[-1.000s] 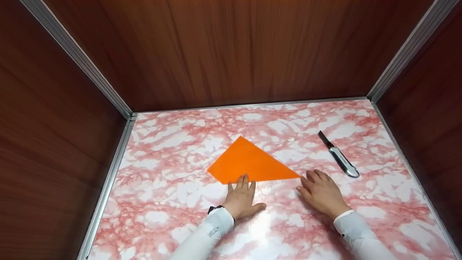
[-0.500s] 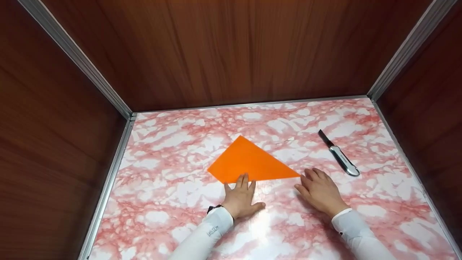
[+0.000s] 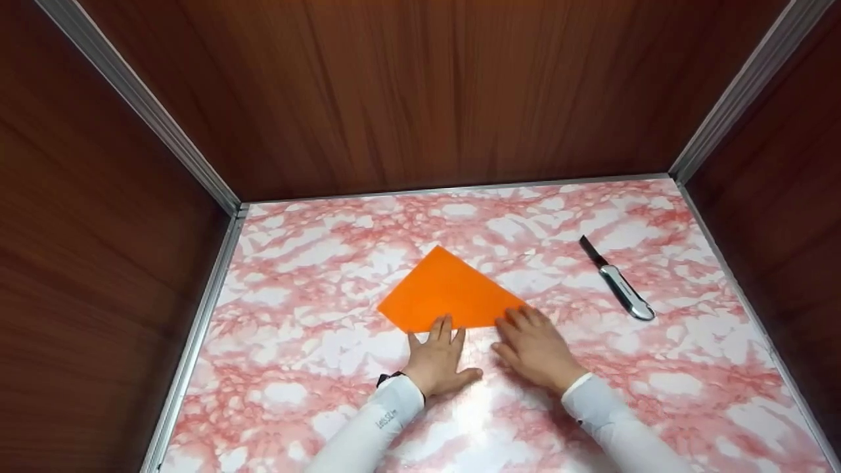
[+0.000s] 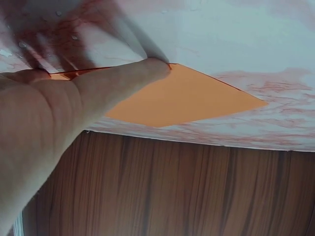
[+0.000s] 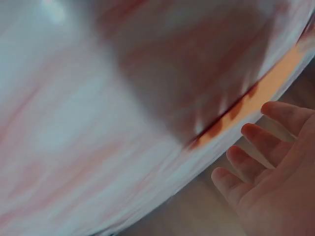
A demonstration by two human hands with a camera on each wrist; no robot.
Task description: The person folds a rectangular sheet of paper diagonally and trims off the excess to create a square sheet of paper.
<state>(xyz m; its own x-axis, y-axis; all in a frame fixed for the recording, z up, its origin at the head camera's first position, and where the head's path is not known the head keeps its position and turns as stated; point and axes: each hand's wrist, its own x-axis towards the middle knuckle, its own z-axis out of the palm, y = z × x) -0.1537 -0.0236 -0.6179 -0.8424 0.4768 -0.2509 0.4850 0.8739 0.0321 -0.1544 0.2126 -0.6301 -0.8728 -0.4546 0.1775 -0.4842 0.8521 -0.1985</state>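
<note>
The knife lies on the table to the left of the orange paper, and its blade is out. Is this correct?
Not quite: the head view shows the knife to the right of the orange paper, not to the left. It does lie on the table, and its blade is out.

The left sleeve is long and white, with small dark letters. A black band sits at its end. The right sleeve is white too, with a tiny dark spot.
</note>
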